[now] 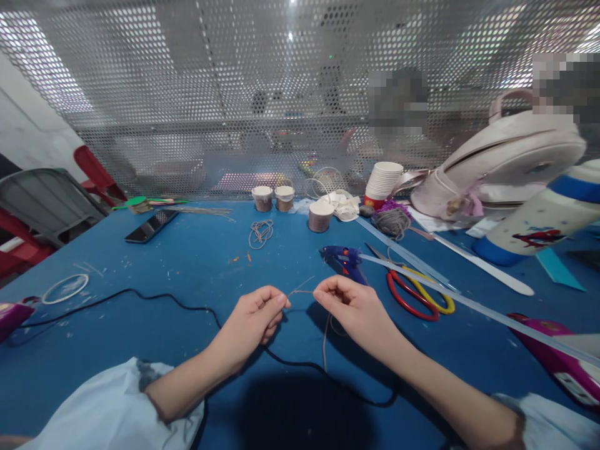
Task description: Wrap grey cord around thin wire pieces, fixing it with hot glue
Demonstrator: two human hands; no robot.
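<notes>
My left hand (255,315) and my right hand (349,305) meet over the blue table (197,262), each pinching a thin beige string (302,290). A short stretch of the string runs between the two pinches, with loose ends poking up and a longer tail hanging down below my right hand. A blue glue gun (344,259) lies just beyond my right hand, with a long clear glue stick (469,303) running from it to the right. Its black cord (187,306) passes under my wrists.
Red and yellow scissors (419,294) lie right of my right hand. Further back are small twine spools (321,217), a loose string coil (260,233), a stack of paper cups (382,182), a phone (150,226) and a white bag (510,159). A perforated metal screen (234,94) closes the back.
</notes>
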